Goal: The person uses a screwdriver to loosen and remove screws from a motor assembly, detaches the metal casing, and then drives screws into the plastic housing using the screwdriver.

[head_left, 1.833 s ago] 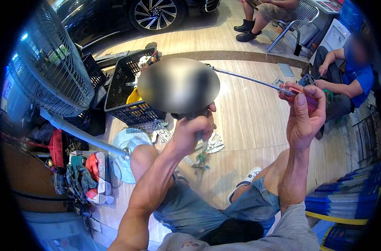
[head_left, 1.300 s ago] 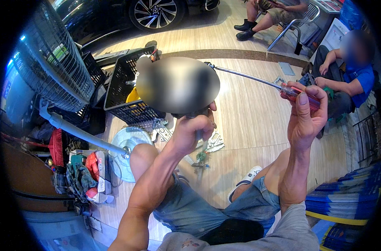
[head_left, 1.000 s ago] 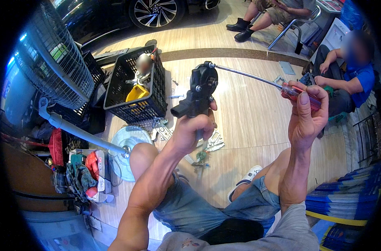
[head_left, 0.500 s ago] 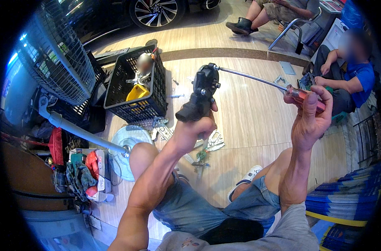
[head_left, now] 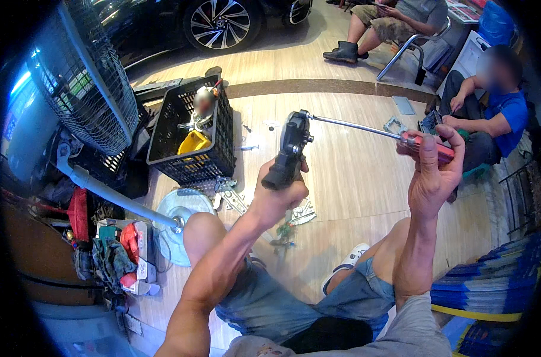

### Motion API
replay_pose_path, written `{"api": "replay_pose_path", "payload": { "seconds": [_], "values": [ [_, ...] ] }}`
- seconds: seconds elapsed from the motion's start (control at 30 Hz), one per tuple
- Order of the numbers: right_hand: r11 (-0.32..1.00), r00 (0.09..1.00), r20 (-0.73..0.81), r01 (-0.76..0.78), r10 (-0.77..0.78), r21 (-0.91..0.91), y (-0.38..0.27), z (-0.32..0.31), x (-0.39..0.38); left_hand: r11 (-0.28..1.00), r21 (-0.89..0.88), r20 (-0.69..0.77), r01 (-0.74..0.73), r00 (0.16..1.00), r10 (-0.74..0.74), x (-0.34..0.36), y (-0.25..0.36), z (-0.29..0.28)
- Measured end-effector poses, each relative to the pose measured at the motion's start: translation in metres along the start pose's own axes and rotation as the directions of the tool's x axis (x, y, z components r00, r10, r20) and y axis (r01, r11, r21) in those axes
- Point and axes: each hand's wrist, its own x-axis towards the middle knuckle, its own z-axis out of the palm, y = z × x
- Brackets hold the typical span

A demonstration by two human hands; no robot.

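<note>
In the middle of the view, my left hand (head_left: 277, 195) is closed around the lower end of a black mechanical part (head_left: 292, 143) with a rounded top and small metal studs on its side. Further right, my right hand (head_left: 432, 174) grips a screwdriver (head_left: 357, 128) by its red handle, fingers pointing up. Its long metal shaft runs leftward, and the tip meets the top right edge of the black part. Whether the tip sits in a screw is too small to tell.
A black plastic crate (head_left: 190, 160) with a yellow piece (head_left: 193, 143) inside stands front left, beside a large fan (head_left: 107, 89). Loose metal parts (head_left: 229, 193) lie on the floor near my knees. A person in blue (head_left: 502, 113) sits at right; another sits beyond, near a car wheel (head_left: 221, 24).
The black part and the screwdriver tip sit a little lower in the picture, and the part has shifted slightly right. Both hands keep their holds. The background has shifted slightly too.
</note>
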Motion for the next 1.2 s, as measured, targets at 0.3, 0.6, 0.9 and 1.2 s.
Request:
{"api": "replay_pose_path", "payload": {
  "seconds": [0.3, 0.6, 0.9, 1.2],
  "values": [
    [0.971, 0.997, 0.033, 0.055, -0.065, 0.232, 0.003, 0.010, 0.003, 1.000, 0.022, -0.038, 0.012, 0.999, -0.011, 0.003, 0.010, 0.002],
    [0.943, 0.995, -0.094, 0.047, -0.017, 0.329, -0.006, 0.028, 0.006, 1.000, 0.009, -0.043, 0.009, 0.999, -0.008, 0.001, 0.007, 0.003],
    [0.997, 0.996, 0.086, -0.043, 0.037, 0.066, 0.009, 0.001, 0.003, 0.996, 0.093, -0.079, -0.019, 0.997, 0.027, -0.003, 0.012, 0.002],
    [0.996, 0.994, 0.069, -0.091, 0.089, 0.027, 0.012, 0.003, 0.006, 0.998, 0.044, -0.121, 0.036, 0.992, -0.030, -0.004, -0.015, -0.014]
  ]
}}
